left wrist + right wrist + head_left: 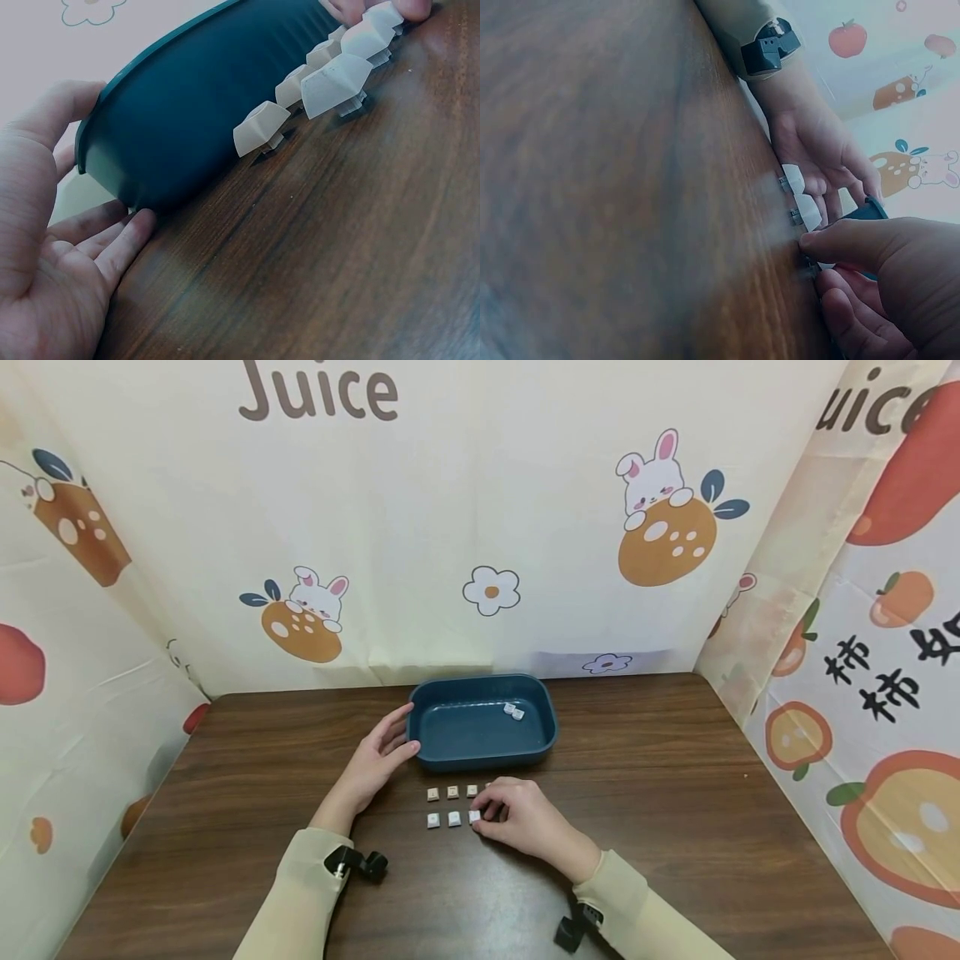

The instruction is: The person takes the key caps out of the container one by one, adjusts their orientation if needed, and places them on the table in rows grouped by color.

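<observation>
My left hand (372, 766) holds the left end of a dark blue tray (480, 761), thumb and fingers spread around its rim and wall. Two white keycaps (518, 715) lie inside, toward the right. In front of the tray, keycaps stand on the table in two rows. Beige keycaps (452, 792) form the back row, its right end partly hidden by my right hand (525, 814). White keycaps (454, 819) make up the front row. At that row's right end, my right thumb and fingers pinch a white keycap (474, 817), largely covered by them in the right wrist view.
The brown wooden table (675, 793) extends to both sides of the tray. A printed cloth (420, 527) hangs behind the table's back edge, close to the tray. More printed cloth (847, 693) hangs at the right side and at the left.
</observation>
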A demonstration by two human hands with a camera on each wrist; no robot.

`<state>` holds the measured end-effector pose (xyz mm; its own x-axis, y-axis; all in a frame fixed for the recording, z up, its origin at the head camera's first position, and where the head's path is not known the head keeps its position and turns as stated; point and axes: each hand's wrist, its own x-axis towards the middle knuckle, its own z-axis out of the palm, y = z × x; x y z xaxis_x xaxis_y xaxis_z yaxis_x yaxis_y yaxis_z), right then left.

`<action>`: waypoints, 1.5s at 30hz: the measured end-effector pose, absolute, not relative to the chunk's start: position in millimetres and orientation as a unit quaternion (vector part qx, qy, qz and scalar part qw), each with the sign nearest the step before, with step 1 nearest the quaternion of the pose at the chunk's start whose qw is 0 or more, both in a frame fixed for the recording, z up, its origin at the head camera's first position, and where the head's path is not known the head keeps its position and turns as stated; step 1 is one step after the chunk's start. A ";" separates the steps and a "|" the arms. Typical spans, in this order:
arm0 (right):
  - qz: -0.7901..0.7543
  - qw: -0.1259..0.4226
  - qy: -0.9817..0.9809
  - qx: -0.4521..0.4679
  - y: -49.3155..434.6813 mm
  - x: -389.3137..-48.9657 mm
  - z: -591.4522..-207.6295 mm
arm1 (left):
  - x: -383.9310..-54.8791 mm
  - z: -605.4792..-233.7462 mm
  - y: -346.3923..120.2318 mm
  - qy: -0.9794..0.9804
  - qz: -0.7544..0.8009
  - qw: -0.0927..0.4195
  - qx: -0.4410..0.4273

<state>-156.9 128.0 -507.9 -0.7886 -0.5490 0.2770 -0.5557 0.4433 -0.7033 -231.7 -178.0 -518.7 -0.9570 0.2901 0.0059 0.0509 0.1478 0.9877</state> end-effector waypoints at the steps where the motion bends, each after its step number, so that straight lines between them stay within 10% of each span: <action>1: 0.416 0.003 -0.849 0.325 128.1 -157.1 -508.2 | -231.5 -518.5 -178.2 0.752 0.642 0.093 0.114; 45: 0.401 0.031 -0.869 0.289 146.7 -190.8 -430.8 | -231.6 -519.6 -177.1 0.749 0.647 0.092 0.112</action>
<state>-190.8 146.7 -430.8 -0.8313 -0.4772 0.2850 -0.5265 0.5119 -0.6787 -231.6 -177.1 -519.6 -0.9582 0.2862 0.0066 0.0480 0.1381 0.9893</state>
